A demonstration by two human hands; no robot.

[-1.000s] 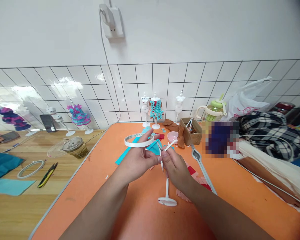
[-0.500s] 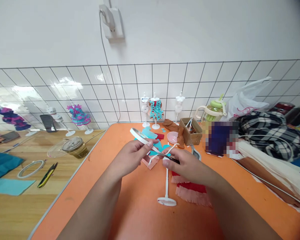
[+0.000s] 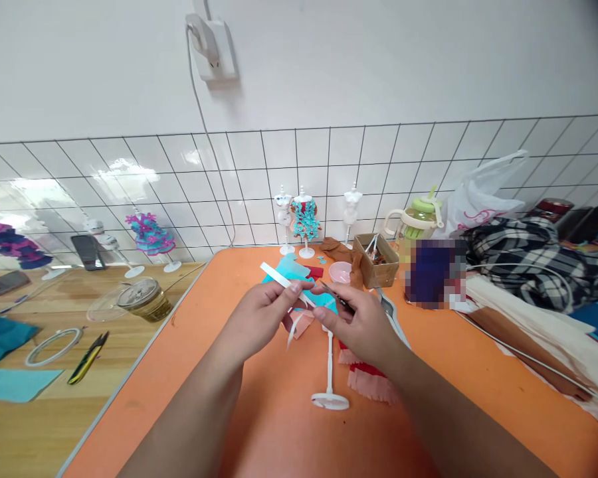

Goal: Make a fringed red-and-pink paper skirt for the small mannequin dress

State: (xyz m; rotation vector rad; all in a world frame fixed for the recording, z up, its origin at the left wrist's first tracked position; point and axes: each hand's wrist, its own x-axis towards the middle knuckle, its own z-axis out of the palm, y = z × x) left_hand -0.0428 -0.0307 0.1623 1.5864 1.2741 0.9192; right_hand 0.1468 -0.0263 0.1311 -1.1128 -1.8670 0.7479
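My left hand (image 3: pixel 264 315) is closed on a roll of white tape (image 3: pixel 275 275), seen nearly edge-on. A narrow loose strip (image 3: pixel 293 329) hangs below its fingers. My right hand (image 3: pixel 361 322) grips small black-handled snips (image 3: pixel 339 300), tips pointing left; much of the tool is hidden in the palm. The thumbs are close together, with tape between the hands. Just below stands a white miniature dress-form stand (image 3: pixel 329 378), its top hidden by my right hand. Red and pink frayed fabric (image 3: pixel 371 384) lies beside it, partly under my right forearm.
Behind my hands are turquoise fabric pieces (image 3: pixel 292 265), a pink dish (image 3: pixel 339 271), a cardboard box (image 3: pixel 383 272) and a turquoise-decorated dress form (image 3: pixel 306 222). Yellow-black snips (image 3: pixel 88 358) and a glass jar (image 3: pixel 144 302) sit on the wooden table at left. A plaid cloth (image 3: pixel 523 249) is at right.
The tape roll has turned more edge-on in my left hand. The snips have drawn back and tilted in my right hand, and the loose strip hangs lower. The view has shifted slightly.
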